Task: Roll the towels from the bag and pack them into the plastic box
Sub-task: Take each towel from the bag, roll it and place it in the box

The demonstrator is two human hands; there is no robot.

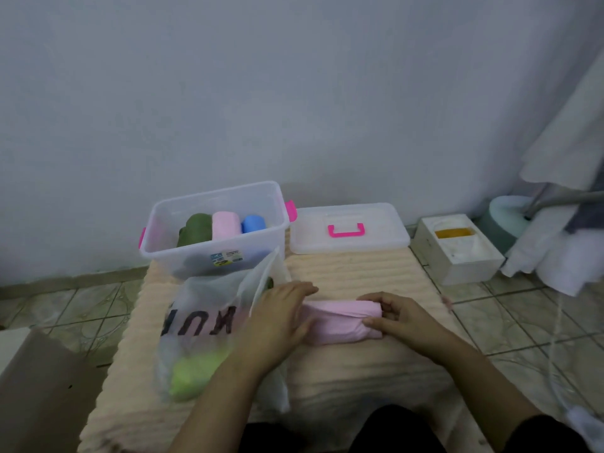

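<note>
The peach mat point(356, 273) carries everything. At its far left corner stands the clear plastic box point(215, 230) with three rolled towels inside; its lid point(348, 227) lies at the far right. The white bag point(212, 322) lies on the mat's left side. On the mat's middle lies the pink towel point(336, 322), rolled: the left hand point(281, 318) presses its end with straight fingers, and the right hand point(398, 317) has its grip curled round the other end.

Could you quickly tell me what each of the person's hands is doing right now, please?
Left hand: open, fingers fairly straight, resting on the left end of the rolled pink towel.
Right hand: fingers and thumb curled round the towel's right end.
</note>
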